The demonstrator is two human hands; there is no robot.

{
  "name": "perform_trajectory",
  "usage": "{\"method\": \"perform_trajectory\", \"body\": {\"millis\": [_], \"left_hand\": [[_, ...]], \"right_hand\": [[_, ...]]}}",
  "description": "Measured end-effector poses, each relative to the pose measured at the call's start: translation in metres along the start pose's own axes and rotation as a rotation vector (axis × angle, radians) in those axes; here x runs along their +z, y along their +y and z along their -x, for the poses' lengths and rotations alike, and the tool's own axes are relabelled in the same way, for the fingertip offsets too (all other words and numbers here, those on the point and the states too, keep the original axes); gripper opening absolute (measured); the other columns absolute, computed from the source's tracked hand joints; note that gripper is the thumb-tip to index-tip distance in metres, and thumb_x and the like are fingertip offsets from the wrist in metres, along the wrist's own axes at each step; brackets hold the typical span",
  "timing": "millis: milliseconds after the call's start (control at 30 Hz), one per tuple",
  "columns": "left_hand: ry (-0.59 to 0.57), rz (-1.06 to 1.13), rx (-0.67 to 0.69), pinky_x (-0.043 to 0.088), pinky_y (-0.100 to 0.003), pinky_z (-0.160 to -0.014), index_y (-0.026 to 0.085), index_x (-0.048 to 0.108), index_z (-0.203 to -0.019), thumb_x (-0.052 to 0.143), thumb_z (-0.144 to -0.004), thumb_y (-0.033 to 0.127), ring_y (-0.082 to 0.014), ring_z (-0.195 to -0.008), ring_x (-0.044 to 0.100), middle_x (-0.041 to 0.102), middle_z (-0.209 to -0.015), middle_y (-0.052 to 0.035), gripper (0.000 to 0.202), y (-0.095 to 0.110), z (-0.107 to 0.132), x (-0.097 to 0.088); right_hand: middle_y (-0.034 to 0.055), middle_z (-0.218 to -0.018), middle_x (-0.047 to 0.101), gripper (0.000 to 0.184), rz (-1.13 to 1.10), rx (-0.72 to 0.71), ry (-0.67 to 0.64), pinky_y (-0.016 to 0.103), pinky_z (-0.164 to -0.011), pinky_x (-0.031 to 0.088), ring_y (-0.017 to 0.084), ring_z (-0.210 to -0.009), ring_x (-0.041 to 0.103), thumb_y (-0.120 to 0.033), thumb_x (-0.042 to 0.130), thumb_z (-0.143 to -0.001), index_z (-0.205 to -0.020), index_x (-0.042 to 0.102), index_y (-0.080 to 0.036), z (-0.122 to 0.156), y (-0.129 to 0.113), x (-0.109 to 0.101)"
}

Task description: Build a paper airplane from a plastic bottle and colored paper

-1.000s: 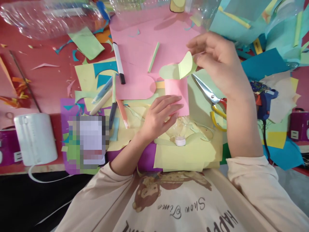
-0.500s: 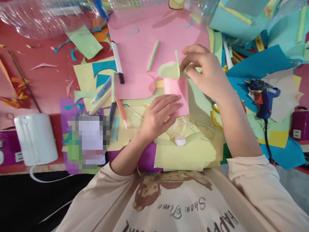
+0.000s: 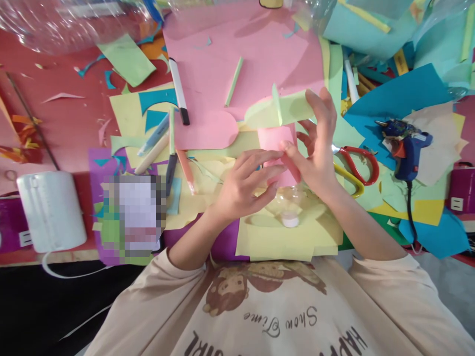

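A small clear plastic bottle [image 3: 285, 200] wrapped in pink paper lies on pale yellow sheets, its white cap towards me. At its far end sit light green paper fins [image 3: 293, 109], one of them standing up. My left hand [image 3: 247, 185] holds the bottle from the left, its fingers stretched across the pink wrap. From the right, my right hand [image 3: 315, 148] grips the wrap, thumb on top. Its index finger is up by the right fin, and the other fingers are partly hidden behind the bottle.
Red and yellow scissors [image 3: 358, 168] lie right of my right hand, with a blue glue gun [image 3: 408, 148] beyond. A black-and-white marker [image 3: 178, 91], several pens and paper scraps lie left. A white power bank-like case [image 3: 52, 212] and a blurred phone [image 3: 137, 212] are nearer me.
My right hand has moved down from the green fins to the pink wrap. The bottle has shifted slightly right and tilted, and the scissors have come into view.
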State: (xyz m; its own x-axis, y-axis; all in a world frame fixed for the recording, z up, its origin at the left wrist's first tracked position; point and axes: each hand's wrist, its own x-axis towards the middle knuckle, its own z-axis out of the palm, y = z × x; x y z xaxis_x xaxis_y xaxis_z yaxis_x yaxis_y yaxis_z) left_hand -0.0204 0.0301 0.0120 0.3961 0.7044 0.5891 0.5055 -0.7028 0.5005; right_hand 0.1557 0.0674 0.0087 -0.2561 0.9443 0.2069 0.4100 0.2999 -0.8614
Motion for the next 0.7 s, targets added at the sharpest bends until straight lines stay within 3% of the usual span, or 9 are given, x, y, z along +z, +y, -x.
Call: {"method": "perform_trajectory", "body": {"millis": [100,300,433,567,700], "left_hand": [[0.002,0.019,-0.027,0.056,-0.032,-0.074,0.022,0.059,-0.106,0.056,-0.084,0.013,-0.0178,-0.093,0.065,0.067,-0.11,-0.0086,0.025,0.007,0.0,0.003],[0.031,-0.094,-0.094,0.057,-0.031,-0.072,0.023,0.061,-0.101,0.06,-0.085,0.019,-0.0175,-0.09,0.066,0.068,-0.104,-0.006,0.016,0.005,-0.001,0.005],[0.048,-0.228,-0.026,0.057,-0.028,-0.066,0.023,0.06,-0.1,0.062,-0.084,0.018,-0.0162,-0.084,0.065,0.068,-0.101,-0.0049,0.017,0.005,-0.002,0.004],[0.016,-0.231,-0.073,0.056,-0.032,-0.067,0.023,0.058,-0.098,0.063,-0.084,0.019,-0.0168,-0.08,0.064,0.067,-0.099,-0.0044,0.016,0.006,-0.007,0.002],[0.096,-0.242,-0.213,0.053,-0.041,-0.079,0.025,0.053,-0.101,0.062,-0.086,0.025,-0.0217,-0.09,0.062,0.063,-0.094,-0.0048,0.018,0.001,-0.017,0.002]], "right_hand": [[-0.0119,-0.155,0.011,0.059,-0.072,0.072,0.066,0.043,-0.091,0.058,0.026,-0.134,0.044,-0.035,0.051,-0.088,-0.138,0.031,-0.059,0.006,-0.007,-0.004],[-0.0221,-0.157,0.01,0.066,-0.054,0.119,0.136,0.049,-0.108,0.046,0.025,-0.149,0.015,-0.032,0.049,-0.091,-0.141,0.02,-0.064,0.013,-0.014,0.006],[-0.0238,-0.158,0.007,0.065,-0.033,0.15,0.154,0.05,-0.107,0.046,0.026,-0.15,0.014,-0.03,0.043,-0.094,-0.142,0.016,-0.064,0.015,-0.021,0.012],[-0.023,-0.158,0.001,0.063,-0.035,0.109,0.157,0.046,-0.105,0.048,0.024,-0.151,0.006,-0.03,0.041,-0.095,-0.144,0.015,-0.061,0.016,-0.021,0.011],[-0.0129,-0.159,0.002,0.045,-0.053,0.067,0.144,0.047,-0.106,0.047,0.025,-0.148,0.021,-0.031,0.043,-0.095,-0.134,0.034,-0.053,0.016,-0.015,0.009]]}}
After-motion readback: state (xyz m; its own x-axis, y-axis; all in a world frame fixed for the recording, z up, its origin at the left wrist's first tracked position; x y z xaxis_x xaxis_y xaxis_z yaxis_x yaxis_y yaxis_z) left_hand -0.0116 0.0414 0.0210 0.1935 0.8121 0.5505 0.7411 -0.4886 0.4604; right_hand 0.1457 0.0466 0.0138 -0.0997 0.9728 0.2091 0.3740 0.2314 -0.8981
